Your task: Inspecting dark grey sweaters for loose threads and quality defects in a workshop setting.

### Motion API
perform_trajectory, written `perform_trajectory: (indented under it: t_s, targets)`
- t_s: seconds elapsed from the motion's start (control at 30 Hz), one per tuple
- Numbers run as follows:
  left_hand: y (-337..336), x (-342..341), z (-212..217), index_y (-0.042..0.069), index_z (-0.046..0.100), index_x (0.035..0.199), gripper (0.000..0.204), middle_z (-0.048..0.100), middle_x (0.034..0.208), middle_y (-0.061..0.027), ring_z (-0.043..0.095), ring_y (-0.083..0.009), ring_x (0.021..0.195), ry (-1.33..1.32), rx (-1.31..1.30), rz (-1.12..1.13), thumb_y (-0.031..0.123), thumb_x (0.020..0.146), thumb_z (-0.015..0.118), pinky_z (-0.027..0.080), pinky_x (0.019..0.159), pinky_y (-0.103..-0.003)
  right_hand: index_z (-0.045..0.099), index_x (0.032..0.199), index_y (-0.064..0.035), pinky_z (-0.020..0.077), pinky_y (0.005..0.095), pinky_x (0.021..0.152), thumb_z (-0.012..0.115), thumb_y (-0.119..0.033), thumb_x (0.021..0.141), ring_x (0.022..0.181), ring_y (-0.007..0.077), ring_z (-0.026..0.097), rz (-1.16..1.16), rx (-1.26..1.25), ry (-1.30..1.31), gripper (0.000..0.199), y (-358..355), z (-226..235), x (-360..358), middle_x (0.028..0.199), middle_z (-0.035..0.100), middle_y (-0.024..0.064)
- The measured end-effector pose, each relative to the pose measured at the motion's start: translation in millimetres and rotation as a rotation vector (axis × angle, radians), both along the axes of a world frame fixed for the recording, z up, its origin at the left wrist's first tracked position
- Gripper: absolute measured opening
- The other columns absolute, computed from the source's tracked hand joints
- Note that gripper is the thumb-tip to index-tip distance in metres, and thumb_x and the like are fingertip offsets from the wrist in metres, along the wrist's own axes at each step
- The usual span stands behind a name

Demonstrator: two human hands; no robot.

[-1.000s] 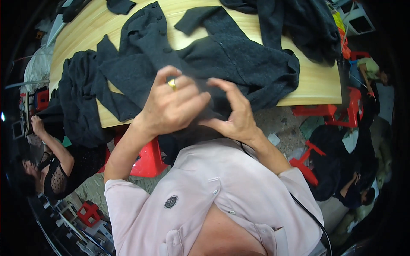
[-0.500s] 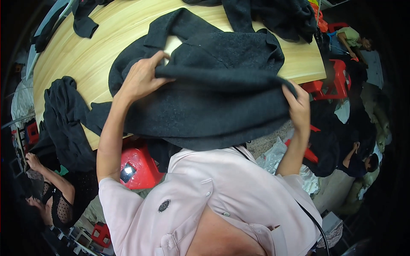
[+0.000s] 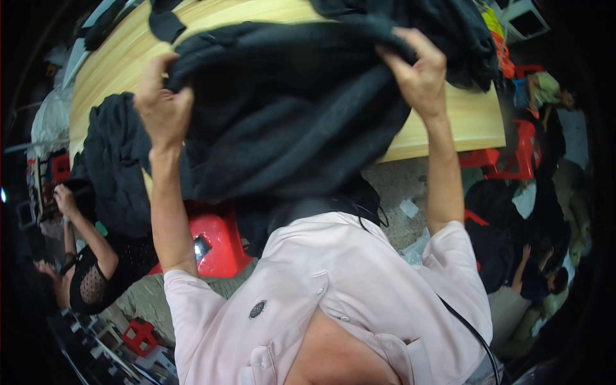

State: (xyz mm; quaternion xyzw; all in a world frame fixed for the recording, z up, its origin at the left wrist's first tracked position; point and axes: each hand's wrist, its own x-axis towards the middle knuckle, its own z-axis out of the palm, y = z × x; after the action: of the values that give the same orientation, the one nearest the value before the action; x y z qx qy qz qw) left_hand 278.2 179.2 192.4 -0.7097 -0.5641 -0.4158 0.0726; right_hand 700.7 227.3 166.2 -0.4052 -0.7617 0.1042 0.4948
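Observation:
A black knit garment (image 3: 289, 115) is stretched between my two hands, its lower part hanging over the near table edge and blurred by motion. My left hand (image 3: 163, 102) is closed on its upper left corner. At the upper right my right hand (image 3: 420, 74) pinches the same top edge, thumb below and fingers above. Which part of the garment each hand grips, hem or other edge, I cannot tell. Beneath it lies the pale wood-grain table (image 3: 459, 122).
A dark garment pile (image 3: 115, 147) drapes off the table's left edge, and more dark garments (image 3: 443, 38) lie at the far right. A red stool (image 3: 218, 247) stands before the table at left. Co-workers sit at left (image 3: 96, 263) and right (image 3: 539, 96).
Both hands have moved up and farther over the table, lifting the garment's top edge. My left hand has shifted left, spreading the cloth and covering the part that lay behind.

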Motion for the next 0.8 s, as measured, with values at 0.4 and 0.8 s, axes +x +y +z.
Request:
perform_trajectory:
  t_s: [0.4, 0.8]
  targets:
    - [-90.8, -18.4, -79.0, 0.001, 0.074, 0.091, 0.016, 0.077, 0.097, -0.0193, 0.075, -0.0434, 0.092, 0.404, -0.620, 0.112, 0.013, 0.083, 0.082, 0.059, 0.080, -0.053, 0.073, 0.137, -0.0014, 0.0597, 0.0437, 0.095, 0.092, -0.022, 0.090, 0.110, 0.0404, 0.077, 0.057, -0.362, -0.599, 0.055, -18.8, -38.3, 38.0, 0.121, 0.078, 0.0234]
    - [-124.7, 13.8, -26.2, 0.003, 0.060, 0.098, 0.030, 0.062, 0.089, -0.0170, 0.064, -0.0407, 0.087, 0.052, -0.588, -0.256, -0.004, 0.073, 0.074, 0.049, 0.084, -0.043, 0.071, 0.133, -0.0018, 0.0602, 0.0459, 0.100, 0.103, -0.059, 0.065, 0.114, 0.0344, 0.075, -0.145, -0.737, -0.554, 0.095, -50.9, -7.2, 51.3, 0.131, 0.074, 0.0200]
